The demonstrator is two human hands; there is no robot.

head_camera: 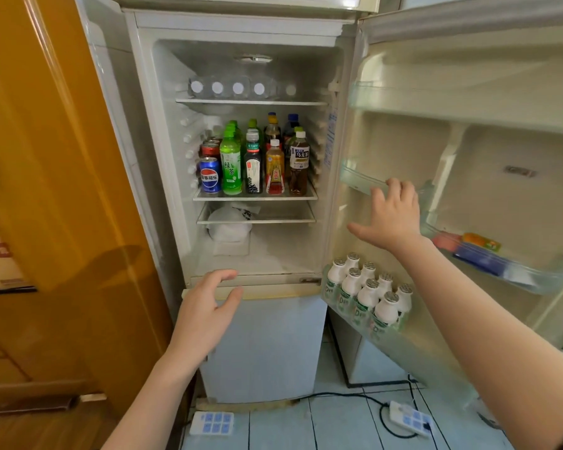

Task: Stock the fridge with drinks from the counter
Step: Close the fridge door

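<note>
The fridge (163,157) stands open in front of me. Its middle shelf (255,197) holds a blue Pepsi can (210,179), a green tea bottle (230,164) and several other bottles. Clear water bottles (228,88) lie on the top shelf. The open door (488,151) swings right, with several small white bottles (368,292) in its lowest rack. My right hand (392,216) rests with spread fingers on the edge of a door rack (359,178). My left hand (208,311) hovers empty, fingers relaxed, before the fridge's lower front edge.
A yellow wooden door (46,141) stands at the left. White bags (228,224) lie low in the fridge. Colourful packets (475,248) sit in a door rack. Two power strips (212,423) (410,417) and a black cable (342,395) lie on the tiled floor.
</note>
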